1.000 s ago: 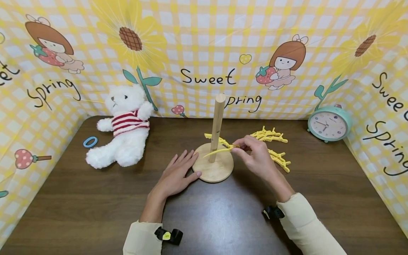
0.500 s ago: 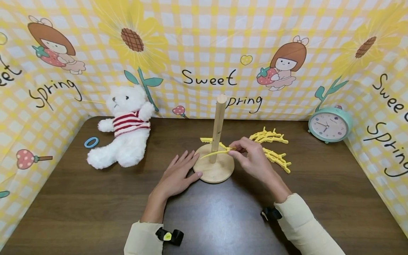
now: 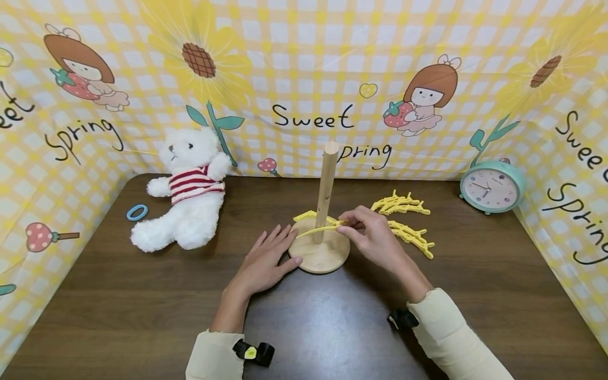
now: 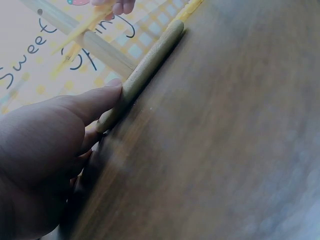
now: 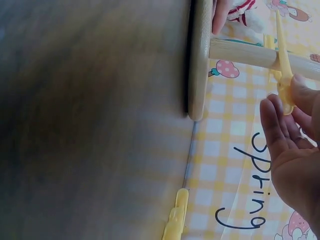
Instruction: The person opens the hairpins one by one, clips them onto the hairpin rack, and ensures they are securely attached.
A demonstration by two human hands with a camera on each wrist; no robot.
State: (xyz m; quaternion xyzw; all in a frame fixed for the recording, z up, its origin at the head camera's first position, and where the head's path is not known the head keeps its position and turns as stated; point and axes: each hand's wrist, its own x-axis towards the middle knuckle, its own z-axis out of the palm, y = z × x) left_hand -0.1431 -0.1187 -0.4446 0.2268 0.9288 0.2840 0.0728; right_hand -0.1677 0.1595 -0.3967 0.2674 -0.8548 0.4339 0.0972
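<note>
A wooden pole [image 3: 328,179] stands upright on a round wooden base [image 3: 320,261]. My left hand [image 3: 266,261] rests against the left side of the base, fingers straight, with the thumb touching its rim [image 4: 150,67]. Right of the pole, my right hand [image 3: 375,229] pinches one end of a yellow plastic piece [image 3: 309,231] between thumb and fingers. Two long curved arms spread from that end, one in front of the pole and one behind it. In the right wrist view the yellow piece [image 5: 284,75] is held above the base, across the pole.
Several yellow branched pieces [image 3: 401,204] lie on the table behind and right of my right hand. A white teddy bear [image 3: 192,195] in a striped shirt and a blue ring [image 3: 137,212] are at the left. A green alarm clock [image 3: 491,187] stands at the back right.
My right hand has moved slightly left, sliding the yellow piece further along both sides of the pole. My left hand has stayed at the base.
</note>
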